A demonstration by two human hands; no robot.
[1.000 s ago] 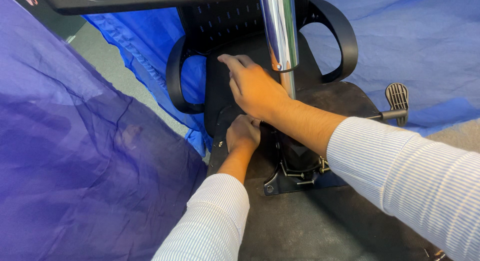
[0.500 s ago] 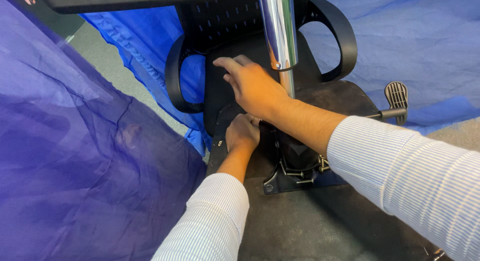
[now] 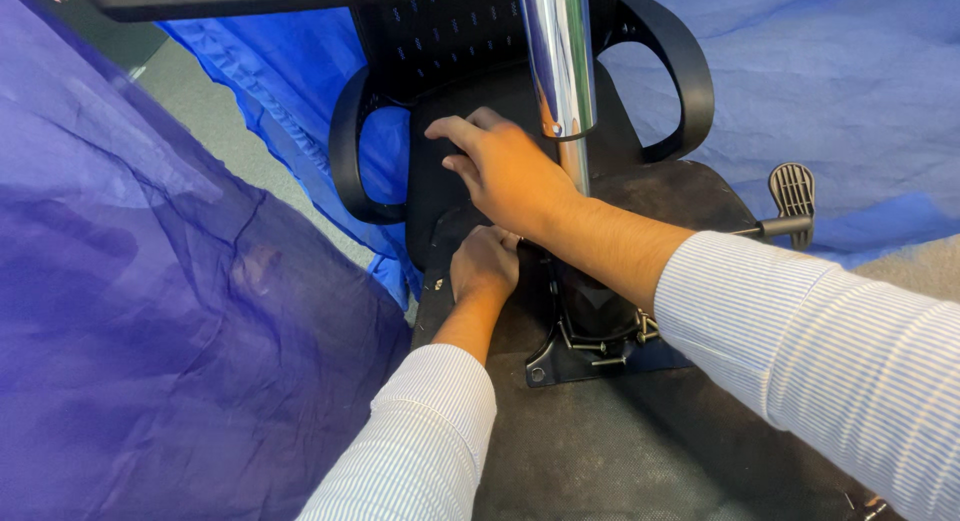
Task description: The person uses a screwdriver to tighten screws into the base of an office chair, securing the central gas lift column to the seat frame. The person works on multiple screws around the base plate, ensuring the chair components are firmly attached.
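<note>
— What do we have under our hands?

— An upturned office chair. Its seat underside fills the lower middle of the frame, dark and felt-like, and the black backrest stands up behind it in the upper middle.

— Where is our right hand?

— Centre of the frame, just left of the chrome gas-lift column. Its fingers lie stretched and a little spread, flat against the backrest. It is a loose, open grip that pinches nothing.

— And our left hand?

— Directly below the right one, low at the join of backrest and seat. The fingers curl inward and downward, but the right wrist covers them, so we cannot tell whether that grip is pressed together on anything.

— What sits beside it?

— The black metal mechanism plate, just right of the left hand, with springs and bolts showing at the foot of the column. A small screw lies on the seat just left of that hand.

— And further out?

— Two looped black armrests, the left armrest and the right armrest, flank the backrest. A lever with a ribbed paddle sticks out at the right. Blue plastic sheeting drapes the left side and the upper right background. Both our sleeves are white with fine stripes.
</note>
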